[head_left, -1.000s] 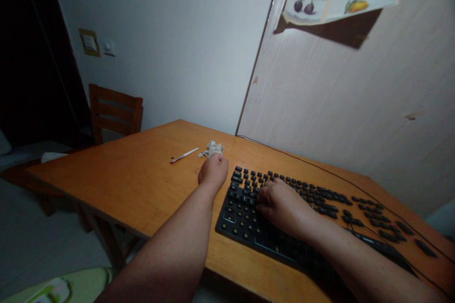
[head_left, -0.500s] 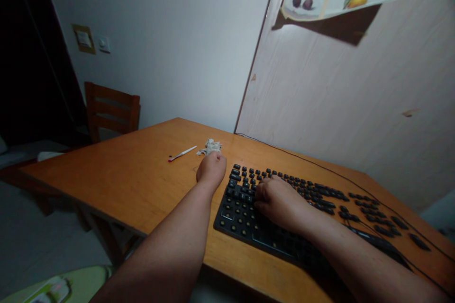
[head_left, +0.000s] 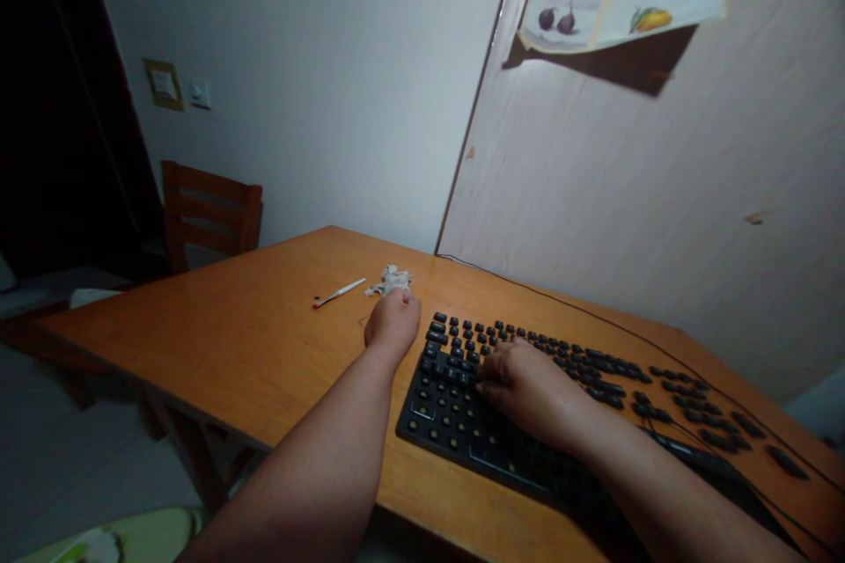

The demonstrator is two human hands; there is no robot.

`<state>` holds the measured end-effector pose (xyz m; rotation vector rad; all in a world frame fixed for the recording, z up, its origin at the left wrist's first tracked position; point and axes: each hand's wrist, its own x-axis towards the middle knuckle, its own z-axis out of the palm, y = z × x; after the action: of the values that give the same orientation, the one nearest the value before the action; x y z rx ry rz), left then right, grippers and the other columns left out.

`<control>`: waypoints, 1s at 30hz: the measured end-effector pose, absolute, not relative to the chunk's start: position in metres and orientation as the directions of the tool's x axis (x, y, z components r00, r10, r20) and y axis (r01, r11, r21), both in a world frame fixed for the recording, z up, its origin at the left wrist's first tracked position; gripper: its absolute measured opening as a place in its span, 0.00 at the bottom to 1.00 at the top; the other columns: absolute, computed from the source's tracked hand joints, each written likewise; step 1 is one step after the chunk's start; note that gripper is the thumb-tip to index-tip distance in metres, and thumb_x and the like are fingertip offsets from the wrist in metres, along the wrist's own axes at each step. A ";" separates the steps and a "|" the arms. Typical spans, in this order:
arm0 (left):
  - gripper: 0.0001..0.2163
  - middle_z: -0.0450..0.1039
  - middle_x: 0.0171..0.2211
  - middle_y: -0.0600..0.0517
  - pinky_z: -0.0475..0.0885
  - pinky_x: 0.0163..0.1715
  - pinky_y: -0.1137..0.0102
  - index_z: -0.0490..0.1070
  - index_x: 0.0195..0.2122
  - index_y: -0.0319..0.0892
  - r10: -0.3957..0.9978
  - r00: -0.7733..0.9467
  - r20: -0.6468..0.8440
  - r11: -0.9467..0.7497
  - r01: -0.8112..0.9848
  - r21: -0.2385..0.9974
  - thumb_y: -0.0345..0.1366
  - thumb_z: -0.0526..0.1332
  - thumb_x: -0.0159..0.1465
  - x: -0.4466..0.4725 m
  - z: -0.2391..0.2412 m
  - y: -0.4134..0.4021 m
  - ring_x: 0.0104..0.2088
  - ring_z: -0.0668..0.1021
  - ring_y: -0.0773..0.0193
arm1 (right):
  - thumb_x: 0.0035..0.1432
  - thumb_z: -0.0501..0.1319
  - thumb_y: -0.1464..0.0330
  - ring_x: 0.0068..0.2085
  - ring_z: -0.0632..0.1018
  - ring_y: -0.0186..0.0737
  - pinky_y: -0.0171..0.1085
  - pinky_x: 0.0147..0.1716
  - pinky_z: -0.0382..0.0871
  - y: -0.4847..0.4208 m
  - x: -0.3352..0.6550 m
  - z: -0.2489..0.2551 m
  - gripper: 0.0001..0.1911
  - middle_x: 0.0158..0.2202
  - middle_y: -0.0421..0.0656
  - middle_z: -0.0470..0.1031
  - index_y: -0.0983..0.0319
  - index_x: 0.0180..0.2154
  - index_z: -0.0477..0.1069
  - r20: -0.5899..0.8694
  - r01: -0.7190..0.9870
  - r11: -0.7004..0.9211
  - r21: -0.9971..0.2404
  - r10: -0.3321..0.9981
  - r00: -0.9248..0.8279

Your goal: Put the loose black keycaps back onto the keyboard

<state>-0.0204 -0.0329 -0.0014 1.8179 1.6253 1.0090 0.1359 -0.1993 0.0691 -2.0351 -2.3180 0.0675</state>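
Note:
A black keyboard lies at the table's front right. Its upper left rows carry keycaps, while bare switches show along the near left part. Over its middle, my right hand is bent down with fingers closed together near the fitted row. Its fingertips, and whatever is in them, are hidden. To the left of the keyboard, my left hand rests on the table as a fist, its inside out of sight. Loose black keycaps are laid out in rows behind and to the right of the keyboard.
Crumpled tissue lies just beyond my left fist. Left of it is a white brush-like stick with a red end. A thin black cable runs along the wall side of the wooden table. A chair stands at the far left.
My right hand has shifted slightly and its fingers have lifted a little over the keyboard. The left fist has stayed in place. The whole view has tilted slightly upward.

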 end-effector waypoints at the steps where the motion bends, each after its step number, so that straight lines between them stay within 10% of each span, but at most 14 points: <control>1: 0.12 0.79 0.35 0.51 0.59 0.27 0.69 0.77 0.37 0.50 0.979 0.010 0.202 -0.166 0.613 0.773 0.44 0.54 0.62 -0.020 -0.002 -0.033 0.33 0.77 0.58 | 0.56 0.60 0.71 0.36 0.72 0.43 0.39 0.38 0.62 -0.201 0.138 0.071 0.08 0.31 0.45 0.76 0.60 0.27 0.76 0.016 0.989 0.129 -0.072 0.992 -0.128; 30: 0.12 0.78 0.33 0.51 0.59 0.27 0.70 0.77 0.36 0.47 0.979 0.018 0.205 -0.175 0.601 0.780 0.42 0.55 0.62 -0.021 0.000 -0.033 0.31 0.74 0.60 | 0.57 0.56 0.75 0.39 0.71 0.43 0.40 0.45 0.61 -0.223 0.136 0.062 0.13 0.33 0.43 0.76 0.58 0.32 0.79 0.066 0.979 0.177 -0.101 0.983 -0.171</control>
<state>-0.0210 -0.0332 -0.0002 1.8175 1.6096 1.0229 0.1356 -0.2234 0.0619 -1.9429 -2.3182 0.0532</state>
